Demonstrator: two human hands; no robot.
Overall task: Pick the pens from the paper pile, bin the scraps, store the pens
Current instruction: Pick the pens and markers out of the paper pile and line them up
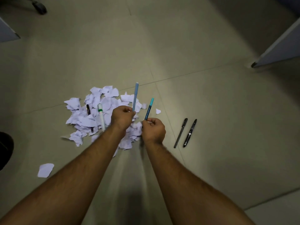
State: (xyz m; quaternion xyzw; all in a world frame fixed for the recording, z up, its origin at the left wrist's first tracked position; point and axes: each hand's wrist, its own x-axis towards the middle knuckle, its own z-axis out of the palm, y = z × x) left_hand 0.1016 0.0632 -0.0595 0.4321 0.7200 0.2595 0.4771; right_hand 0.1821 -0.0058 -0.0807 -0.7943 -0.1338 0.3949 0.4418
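Nearby, two black pens [185, 132] lie beside the torn-paper pile [97, 114] on the floor; left hand [122, 116] pinches a pale-blue pen [135, 96], right hand [154, 129] a teal-capped one [149, 108], both upright.

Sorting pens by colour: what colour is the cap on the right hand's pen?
Teal cap, head view.

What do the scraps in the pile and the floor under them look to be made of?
Scraps: thin white paper, matte, going by the torn ragged edges and faint printed lines. Floor: probably glazed ceramic or stone tile, beige, judging from thin straight joints and a soft sheen; exact material unclear.
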